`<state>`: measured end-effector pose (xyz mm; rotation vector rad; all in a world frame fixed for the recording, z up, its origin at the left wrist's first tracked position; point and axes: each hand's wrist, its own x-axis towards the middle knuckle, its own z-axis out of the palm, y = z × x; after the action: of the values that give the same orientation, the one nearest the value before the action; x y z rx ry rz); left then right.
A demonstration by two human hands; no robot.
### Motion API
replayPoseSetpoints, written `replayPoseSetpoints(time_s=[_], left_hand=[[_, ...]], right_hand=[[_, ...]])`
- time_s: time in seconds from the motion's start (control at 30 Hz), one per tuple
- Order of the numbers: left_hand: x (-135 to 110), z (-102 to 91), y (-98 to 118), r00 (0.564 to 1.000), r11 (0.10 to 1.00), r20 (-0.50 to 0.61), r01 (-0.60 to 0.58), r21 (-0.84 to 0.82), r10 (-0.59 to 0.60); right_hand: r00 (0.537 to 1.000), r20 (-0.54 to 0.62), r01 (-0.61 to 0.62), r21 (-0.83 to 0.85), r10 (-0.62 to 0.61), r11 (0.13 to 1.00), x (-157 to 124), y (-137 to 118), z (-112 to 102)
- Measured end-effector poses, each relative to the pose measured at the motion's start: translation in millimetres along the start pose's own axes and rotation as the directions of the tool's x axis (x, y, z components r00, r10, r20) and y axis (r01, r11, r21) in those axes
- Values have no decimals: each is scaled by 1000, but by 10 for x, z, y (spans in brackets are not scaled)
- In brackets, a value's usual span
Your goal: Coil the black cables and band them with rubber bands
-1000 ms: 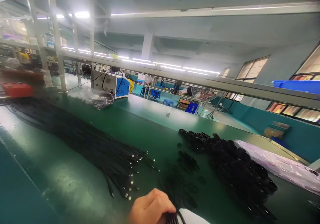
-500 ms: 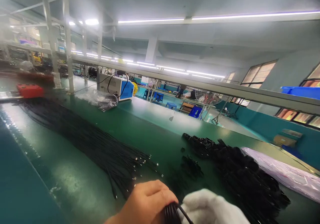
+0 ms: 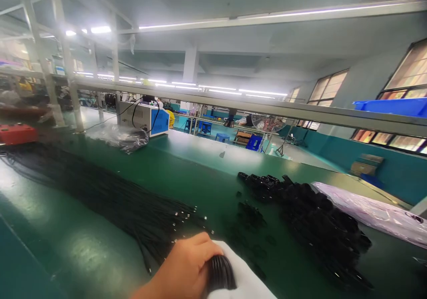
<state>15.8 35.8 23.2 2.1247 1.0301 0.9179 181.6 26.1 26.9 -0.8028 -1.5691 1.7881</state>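
My left hand (image 3: 187, 265), bare, is closed on a coiled black cable (image 3: 220, 272) at the bottom centre, its fingers bent over the top of the loops. My right hand (image 3: 250, 279), in a white glove, lies against the far and right side of the same coil; its fingertips are partly hidden behind the loops. Left of my hands, a long bundle of straight black cables (image 3: 110, 197) with small shiny plugs at the near end lies on the green table (image 3: 187, 165). A large heap of coiled black cables (image 3: 313, 219) is to the right.
Small black pieces (image 3: 251, 214) lie between bundle and heap. Pinkish plastic wrapping (image 3: 373, 210) sits beyond the heap. Farther back are a blue-and-white machine (image 3: 145, 117), a clear plastic bag (image 3: 125, 138) and a red box (image 3: 18, 133). A shelf rail (image 3: 233, 105) crosses above the table.
My gloved right hand has moved left, in behind the coil, and the loose cable end it was beside no longer shows. The view has shifted slightly to the right.
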Motion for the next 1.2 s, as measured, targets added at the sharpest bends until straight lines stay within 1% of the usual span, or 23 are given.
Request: replayPoseSetpoints(time_s=[0.03,0.1,0.17,0.2,0.27,0.4,0.47,0.6,0.67,0.73,0.8,0.83,0.9,1.0,1.1,1.2], left_hand=[[13,4,-14,998,998,-24,52,-40,-53],[43,10,-45,985,973,-41,161,-163,-170],[77,23,-78,966,930,-10,244,-275,-257],[92,33,-93,960,914,4,267,-305,-279],[117,67,-115,953,898,2,287,-333,-303],[131,164,-120,921,850,6,361,-384,-389],[129,213,-119,900,837,6,409,-364,-437],[147,262,-141,845,801,21,514,-307,-534],[165,246,-151,842,819,0,524,-233,-539],[178,204,-151,856,852,-29,510,-118,-517],[173,151,-147,875,877,-45,480,-34,-481],[163,125,-147,886,888,-53,460,-16,-460],[134,88,-151,907,911,-77,413,-17,-413],[94,84,-160,920,922,-68,382,-58,-385],[76,140,-161,925,924,-54,368,-103,-375],[61,212,-162,929,937,-121,344,-65,-350]], right_hand=[[1000,7,-12,57,11,998,24,11,-9],[997,47,-66,246,57,967,54,27,-18],[990,106,-125,418,88,900,64,38,-20],[988,121,-138,463,92,876,65,44,-20],[991,109,-124,457,83,881,70,66,-24],[994,27,-106,372,103,922,96,166,-38],[995,-3,-94,332,100,939,109,226,-27],[995,-17,-89,293,98,952,127,302,28],[994,-53,-84,253,100,964,138,326,47],[987,-98,-99,258,128,961,148,354,44],[979,-101,-133,349,178,928,149,382,23],[977,-83,-148,402,197,904,145,393,8],[979,-23,-169,471,204,866,129,406,-17],[985,24,-162,494,172,854,107,412,-28],[988,28,-148,486,153,861,106,412,-8],[982,21,-175,455,186,873,114,377,7]])
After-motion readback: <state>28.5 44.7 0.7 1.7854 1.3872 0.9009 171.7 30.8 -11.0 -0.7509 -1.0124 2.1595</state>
